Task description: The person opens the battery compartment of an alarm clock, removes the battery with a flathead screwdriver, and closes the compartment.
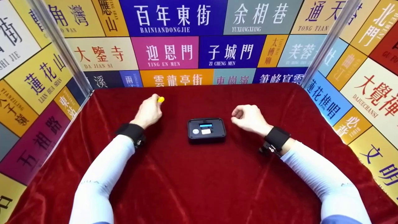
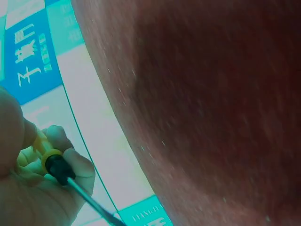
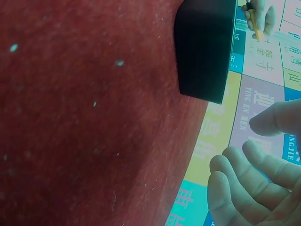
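My left hand (image 1: 148, 112) grips a screwdriver (image 2: 58, 168) with a yellow handle, a black collar and a thin metal shaft. In the head view only the yellow handle end (image 1: 160, 99) shows beside the fingers. A black rectangular box (image 1: 206, 139) lies on the red cloth between my hands. Its upper face carries a slot with a bright blue piece (image 1: 205, 125), a round silvery sticker and a white label. To the right of the box my right hand (image 1: 250, 119) hovers with loosely curled fingers and holds nothing. The right wrist view shows the box's dark side (image 3: 204, 47) near that hand.
Red velvet cloth (image 1: 174, 186) with some folds covers the table. Panels (image 1: 168, 53) printed with coloured Chinese signs stand behind and on both sides. Metal posts (image 1: 326, 40) rise at the two back corners.
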`<action>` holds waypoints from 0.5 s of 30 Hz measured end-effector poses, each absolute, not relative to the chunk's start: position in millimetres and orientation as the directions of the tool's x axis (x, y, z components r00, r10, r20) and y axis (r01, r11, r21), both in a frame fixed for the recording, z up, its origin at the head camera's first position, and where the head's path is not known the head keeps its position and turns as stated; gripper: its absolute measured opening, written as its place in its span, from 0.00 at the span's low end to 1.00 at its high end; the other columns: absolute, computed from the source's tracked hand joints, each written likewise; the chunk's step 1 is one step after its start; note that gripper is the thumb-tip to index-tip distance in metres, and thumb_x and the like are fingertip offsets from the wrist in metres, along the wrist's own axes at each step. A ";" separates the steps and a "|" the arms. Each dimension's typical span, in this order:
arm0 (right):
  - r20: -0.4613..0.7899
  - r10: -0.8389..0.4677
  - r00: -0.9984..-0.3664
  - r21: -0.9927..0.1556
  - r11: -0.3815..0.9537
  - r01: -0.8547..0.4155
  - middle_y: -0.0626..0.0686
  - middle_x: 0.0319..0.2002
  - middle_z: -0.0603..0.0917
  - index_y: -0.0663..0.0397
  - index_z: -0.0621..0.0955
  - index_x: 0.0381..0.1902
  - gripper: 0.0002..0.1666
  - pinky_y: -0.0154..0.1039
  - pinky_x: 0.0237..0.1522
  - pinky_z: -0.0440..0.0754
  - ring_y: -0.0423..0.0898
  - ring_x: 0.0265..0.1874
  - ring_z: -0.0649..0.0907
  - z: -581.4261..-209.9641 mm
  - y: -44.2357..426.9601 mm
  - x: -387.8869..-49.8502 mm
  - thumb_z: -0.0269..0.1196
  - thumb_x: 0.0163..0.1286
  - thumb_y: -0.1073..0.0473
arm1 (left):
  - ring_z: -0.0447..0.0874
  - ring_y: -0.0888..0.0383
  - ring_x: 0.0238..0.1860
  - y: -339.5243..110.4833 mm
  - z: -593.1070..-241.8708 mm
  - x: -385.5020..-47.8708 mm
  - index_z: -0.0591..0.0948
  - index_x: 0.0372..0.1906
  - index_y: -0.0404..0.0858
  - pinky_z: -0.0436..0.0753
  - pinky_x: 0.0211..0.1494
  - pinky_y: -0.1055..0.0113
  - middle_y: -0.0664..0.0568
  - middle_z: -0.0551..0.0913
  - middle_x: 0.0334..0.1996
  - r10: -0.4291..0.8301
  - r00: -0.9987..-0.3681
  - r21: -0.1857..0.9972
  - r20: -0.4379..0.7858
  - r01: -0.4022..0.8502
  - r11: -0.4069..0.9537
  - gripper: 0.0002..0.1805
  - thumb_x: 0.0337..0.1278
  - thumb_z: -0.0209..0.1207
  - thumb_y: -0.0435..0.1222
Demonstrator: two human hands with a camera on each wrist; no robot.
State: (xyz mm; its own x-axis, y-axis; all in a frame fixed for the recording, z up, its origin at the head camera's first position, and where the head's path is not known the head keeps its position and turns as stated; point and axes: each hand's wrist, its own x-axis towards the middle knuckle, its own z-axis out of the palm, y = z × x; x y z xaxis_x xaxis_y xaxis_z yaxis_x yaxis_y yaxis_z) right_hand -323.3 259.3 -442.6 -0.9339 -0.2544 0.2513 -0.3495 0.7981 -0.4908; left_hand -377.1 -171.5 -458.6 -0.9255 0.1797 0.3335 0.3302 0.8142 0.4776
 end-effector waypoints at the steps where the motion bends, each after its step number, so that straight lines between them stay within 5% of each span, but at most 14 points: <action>1: 0.252 -0.257 -0.933 -0.491 0.796 -0.352 0.56 0.35 0.95 0.53 0.92 0.42 0.10 0.44 0.43 0.84 0.50 0.33 0.91 -442.7 258.3 -323.5 0.72 0.67 0.55 | 0.90 0.31 0.54 -168.2 -458.0 -376.2 0.78 0.61 0.28 0.87 0.63 0.38 0.30 0.90 0.53 0.185 -0.924 0.480 0.333 0.335 0.811 0.14 0.87 0.51 0.35; 15: 0.281 -0.286 -0.916 -0.525 0.753 -0.396 0.56 0.36 0.96 0.54 0.93 0.43 0.10 0.40 0.40 0.84 0.48 0.31 0.91 -438.3 241.6 -322.9 0.74 0.68 0.55 | 0.89 0.38 0.50 -119.4 -448.9 -361.0 0.81 0.60 0.30 0.87 0.63 0.44 0.34 0.91 0.54 0.259 -0.903 0.552 0.343 0.417 0.722 0.13 0.86 0.52 0.32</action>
State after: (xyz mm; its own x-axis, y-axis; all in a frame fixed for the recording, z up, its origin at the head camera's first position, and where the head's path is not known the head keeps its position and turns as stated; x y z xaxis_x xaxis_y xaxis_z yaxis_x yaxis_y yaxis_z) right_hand -322.9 241.6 -438.3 -0.9163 -0.2858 0.2806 -0.3958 0.7532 -0.5253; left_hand -361.0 -119.4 -448.9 -0.9028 0.2586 0.3435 0.4170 0.7217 0.5525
